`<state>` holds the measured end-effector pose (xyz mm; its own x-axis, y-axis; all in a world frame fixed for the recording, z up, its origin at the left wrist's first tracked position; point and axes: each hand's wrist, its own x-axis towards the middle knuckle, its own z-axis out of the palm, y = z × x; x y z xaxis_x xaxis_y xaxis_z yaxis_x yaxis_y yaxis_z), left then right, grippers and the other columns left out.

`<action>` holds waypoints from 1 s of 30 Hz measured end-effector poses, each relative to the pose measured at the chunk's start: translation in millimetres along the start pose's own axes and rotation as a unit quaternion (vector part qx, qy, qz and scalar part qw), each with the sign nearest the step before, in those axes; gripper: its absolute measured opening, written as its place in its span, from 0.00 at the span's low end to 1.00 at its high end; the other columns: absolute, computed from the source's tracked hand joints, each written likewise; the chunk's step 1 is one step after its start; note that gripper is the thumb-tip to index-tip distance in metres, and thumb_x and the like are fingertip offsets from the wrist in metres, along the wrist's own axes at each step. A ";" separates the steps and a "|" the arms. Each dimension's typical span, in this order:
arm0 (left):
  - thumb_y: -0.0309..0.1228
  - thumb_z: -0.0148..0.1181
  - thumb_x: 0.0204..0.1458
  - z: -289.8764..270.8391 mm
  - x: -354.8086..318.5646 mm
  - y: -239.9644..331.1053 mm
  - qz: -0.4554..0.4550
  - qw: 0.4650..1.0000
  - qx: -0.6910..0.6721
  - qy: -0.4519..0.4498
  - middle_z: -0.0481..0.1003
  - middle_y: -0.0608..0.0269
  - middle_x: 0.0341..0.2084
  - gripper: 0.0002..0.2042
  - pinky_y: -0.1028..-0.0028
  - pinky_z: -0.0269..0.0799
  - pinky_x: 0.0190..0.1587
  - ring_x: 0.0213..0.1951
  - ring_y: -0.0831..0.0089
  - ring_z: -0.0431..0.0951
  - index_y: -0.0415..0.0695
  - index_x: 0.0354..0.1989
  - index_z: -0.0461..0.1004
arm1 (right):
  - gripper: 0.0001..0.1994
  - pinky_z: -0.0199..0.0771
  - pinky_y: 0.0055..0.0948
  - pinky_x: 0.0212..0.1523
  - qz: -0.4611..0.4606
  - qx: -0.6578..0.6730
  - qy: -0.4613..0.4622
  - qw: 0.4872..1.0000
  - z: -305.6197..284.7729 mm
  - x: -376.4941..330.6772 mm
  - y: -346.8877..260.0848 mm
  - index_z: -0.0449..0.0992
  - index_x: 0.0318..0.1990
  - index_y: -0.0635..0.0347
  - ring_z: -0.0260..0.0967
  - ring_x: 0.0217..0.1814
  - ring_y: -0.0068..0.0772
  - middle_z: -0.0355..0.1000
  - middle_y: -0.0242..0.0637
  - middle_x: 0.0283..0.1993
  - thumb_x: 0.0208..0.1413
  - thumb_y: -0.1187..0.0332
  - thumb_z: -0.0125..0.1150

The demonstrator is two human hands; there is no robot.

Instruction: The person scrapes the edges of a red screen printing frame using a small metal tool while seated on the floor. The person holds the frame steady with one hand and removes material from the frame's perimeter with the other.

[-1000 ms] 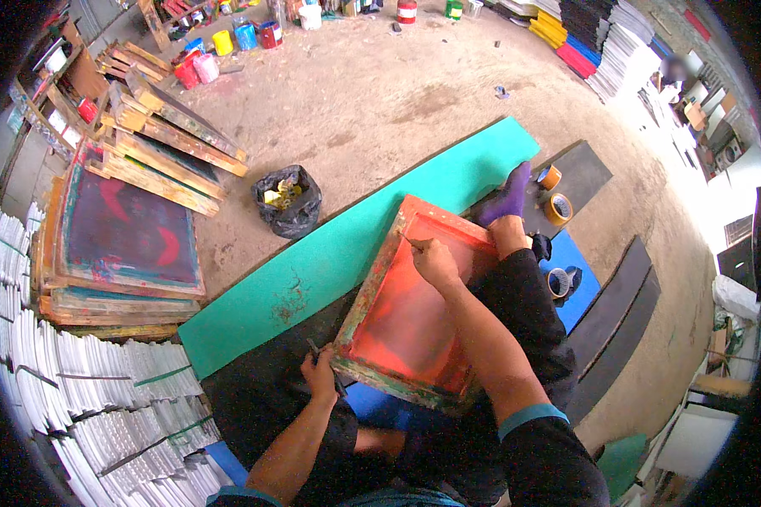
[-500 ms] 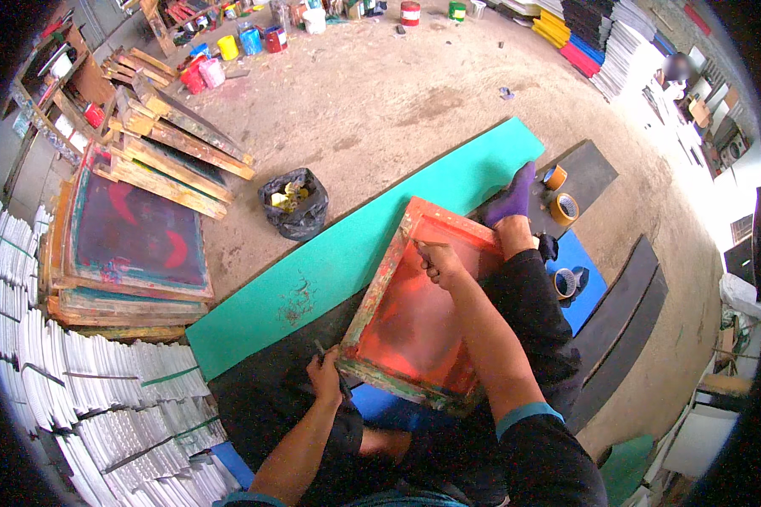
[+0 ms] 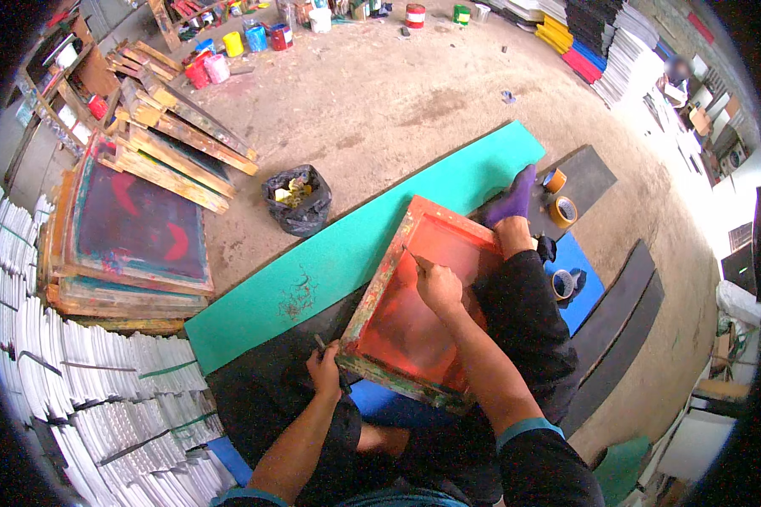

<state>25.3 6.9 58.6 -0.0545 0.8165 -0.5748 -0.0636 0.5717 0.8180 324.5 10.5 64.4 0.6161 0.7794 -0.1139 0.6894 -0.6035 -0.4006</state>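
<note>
Since earlier frame: right hand (image 3: 440, 289) shifted slightly toward 6 o'clock over the red-faced wooden frame (image 3: 397, 325), which sits at centre of view. Right grip pinching something thin, dark. Left hand (image 3: 324, 372), 8 o'clock of frame, closed round a slim dark tool (image 3: 320, 341). Black bag (image 3: 314, 218), 10 o'clock: yellow, pale scraps (image 3: 291, 193) inside. Paint buckets (image 3: 255, 39), 11 o'clock: contents indiscernible.
</note>
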 end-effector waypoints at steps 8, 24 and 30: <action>0.34 0.63 0.48 -9.3 21.7 -29.3 -0.009 0.999 0.024 0.041 0.76 0.58 0.38 0.18 0.70 0.67 0.48 0.42 0.67 0.74 0.35 0.45 0.75 | 0.11 0.77 0.52 0.35 -0.025 -0.026 -0.008 0.999 -12.8 5.9 -9.9 0.79 0.44 0.46 0.76 0.34 0.56 0.77 0.50 0.31 0.59 0.62 0.52; 0.32 0.63 0.47 1.5 -0.5 4.3 -0.023 0.999 0.005 0.023 0.77 0.62 0.36 0.13 0.72 0.69 0.43 0.38 0.70 0.75 0.38 0.40 0.77 | 0.13 0.78 0.50 0.38 -0.022 -0.018 0.002 1.000 -27.9 10.7 -28.1 0.78 0.49 0.42 0.77 0.36 0.54 0.77 0.50 0.33 0.58 0.62 0.53; 0.31 0.62 0.47 -0.8 4.5 -3.7 -0.027 0.999 -0.011 0.023 0.77 0.62 0.34 0.12 0.71 0.68 0.42 0.36 0.70 0.75 0.38 0.38 0.78 | 0.17 0.78 0.50 0.44 0.018 -0.058 -0.073 0.995 -42.2 18.8 -49.8 0.76 0.54 0.43 0.77 0.43 0.52 0.78 0.48 0.42 0.58 0.65 0.49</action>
<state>24.5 8.4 53.0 -0.0965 0.7800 -0.6183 -0.0904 0.6118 0.7859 317.8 48.1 120.6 0.5849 0.7680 -0.2610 0.7127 -0.6402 -0.2868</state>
